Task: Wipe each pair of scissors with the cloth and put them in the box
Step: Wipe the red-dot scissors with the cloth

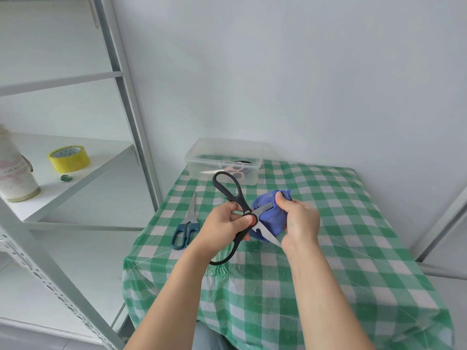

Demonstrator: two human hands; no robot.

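My left hand grips large black-handled scissors near the pivot, blades spread open above the table. My right hand holds a bunched blue cloth wrapped around the upper blade; the lower blade points down to the right beside my wrist. A second pair of scissors with dark teal handles lies on the checked tablecloth left of my hands. The clear plastic box stands at the table's far left corner, with orange-handled scissors and another dark item inside.
The small table has a green and white checked cloth and stands in a corner of white walls. A metal shelf rack on the left holds a yellow tape roll and a pale cylindrical container.
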